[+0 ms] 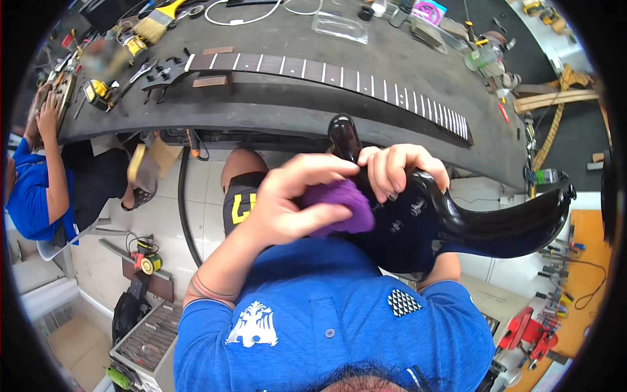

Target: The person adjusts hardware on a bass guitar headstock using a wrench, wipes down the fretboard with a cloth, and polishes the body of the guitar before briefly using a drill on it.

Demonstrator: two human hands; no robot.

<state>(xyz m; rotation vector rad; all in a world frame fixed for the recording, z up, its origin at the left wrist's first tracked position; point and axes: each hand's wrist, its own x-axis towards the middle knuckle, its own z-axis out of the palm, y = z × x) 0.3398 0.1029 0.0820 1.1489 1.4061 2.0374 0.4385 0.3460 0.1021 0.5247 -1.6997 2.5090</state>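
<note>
A glossy black electric guitar body is held up against my lap and chest, its rounded horns sticking up and out to the right. My left hand is closed round a bunched purple cloth, which lies against the body's left side. With my right hand I grip the body's upper edge, fingers curled over near the horn. On the bench beyond lies a separate guitar neck with a dark fretboard and a black headstock, resting near small wooden blocks.
The dark workbench spans the far side, with a paintbrush, tape measure and clear plastic tray. A co-worker in blue sits at the left. Behind me are a drawer cabinet and a red vise.
</note>
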